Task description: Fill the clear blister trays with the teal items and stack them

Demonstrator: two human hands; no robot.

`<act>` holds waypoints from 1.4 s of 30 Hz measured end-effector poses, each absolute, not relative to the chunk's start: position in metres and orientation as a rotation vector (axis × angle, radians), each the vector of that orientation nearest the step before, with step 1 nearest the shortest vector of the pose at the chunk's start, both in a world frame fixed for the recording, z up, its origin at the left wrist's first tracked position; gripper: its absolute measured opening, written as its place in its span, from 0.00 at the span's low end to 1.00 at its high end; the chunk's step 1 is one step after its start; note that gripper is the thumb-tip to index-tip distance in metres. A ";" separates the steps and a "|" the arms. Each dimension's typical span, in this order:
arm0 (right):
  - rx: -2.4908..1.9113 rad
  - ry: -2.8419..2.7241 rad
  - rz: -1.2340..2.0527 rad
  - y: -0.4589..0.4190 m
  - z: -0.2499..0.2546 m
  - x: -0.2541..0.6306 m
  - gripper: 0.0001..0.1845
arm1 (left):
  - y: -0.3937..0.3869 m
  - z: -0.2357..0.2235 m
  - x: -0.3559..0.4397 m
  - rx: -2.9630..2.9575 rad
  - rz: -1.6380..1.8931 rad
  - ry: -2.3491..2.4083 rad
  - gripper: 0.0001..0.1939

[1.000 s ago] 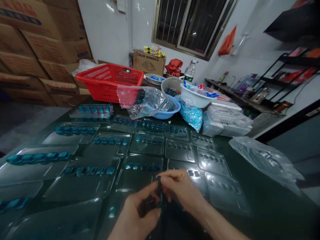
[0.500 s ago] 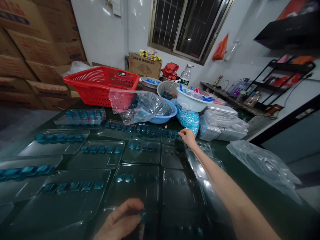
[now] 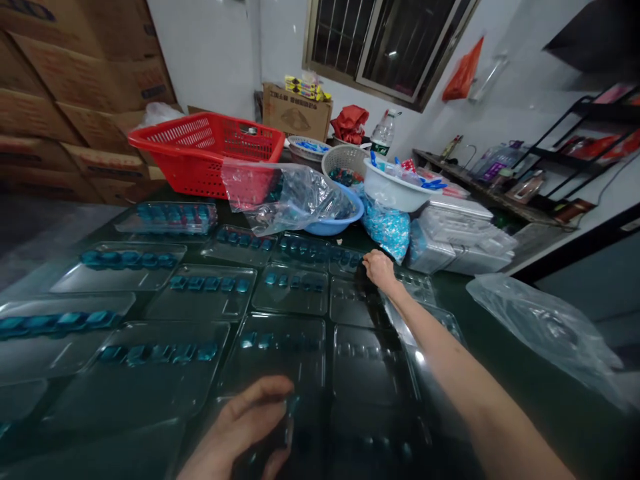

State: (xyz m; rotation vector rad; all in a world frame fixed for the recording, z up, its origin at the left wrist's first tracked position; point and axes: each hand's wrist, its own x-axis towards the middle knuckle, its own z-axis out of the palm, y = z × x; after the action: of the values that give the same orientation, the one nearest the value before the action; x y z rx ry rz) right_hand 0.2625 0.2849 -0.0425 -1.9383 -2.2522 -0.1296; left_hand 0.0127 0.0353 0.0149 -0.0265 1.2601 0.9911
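Observation:
My right hand (image 3: 379, 268) reaches far over the table, fingers pinched together at a clear plastic tray (image 3: 345, 268) in the back row. Whatever is between those fingertips is hidden. Several teal pieces lie in that tray's moulded row. Low in the view, my left hand (image 3: 245, 417) is curled, with small translucent teal pieces (image 3: 293, 404) between thumb and fingers; part of them is hidden. Under and beyond it, a clear tray (image 3: 280, 370) carries two bright teal pieces (image 3: 257, 341) at the left of its row. The tray (image 3: 367, 377) to its right shows moulded hollows.
More clear trays with teal gem-like blocks (image 3: 159, 353) cover the left side. Behind them stand a red basket (image 3: 200, 163), a blue basin (image 3: 333, 225), a white basin (image 3: 395, 190) and a bag of blue-white bits (image 3: 387, 230). Stacked clear packs (image 3: 453, 230) and a plastic bag (image 3: 545, 327) lie right.
The view has shifted slightly. My right hand stays at the back tray, its fingers now lower against it. My left hand has risen slightly, showing more of the pieces in it.

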 end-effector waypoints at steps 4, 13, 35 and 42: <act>-1.913 -2.245 -0.135 0.277 -0.030 0.250 0.11 | 0.031 0.020 0.013 -0.035 0.986 1.309 0.19; -1.030 -2.283 0.867 0.115 0.014 0.181 0.17 | 0.024 0.018 0.013 0.045 1.059 1.259 0.14; -1.263 -2.225 1.175 0.051 0.003 0.174 0.08 | 0.015 -0.004 0.017 0.960 0.984 1.459 0.09; -1.293 -2.235 0.763 0.040 0.003 0.164 0.07 | 0.019 -0.003 0.015 0.897 0.958 1.434 0.13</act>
State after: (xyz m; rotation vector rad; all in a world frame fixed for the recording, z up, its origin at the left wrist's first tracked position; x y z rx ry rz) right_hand 0.1643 0.0404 0.0028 -1.2932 -2.2349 0.7628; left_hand 0.0150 0.0185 -0.0033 0.8970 1.4337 0.9585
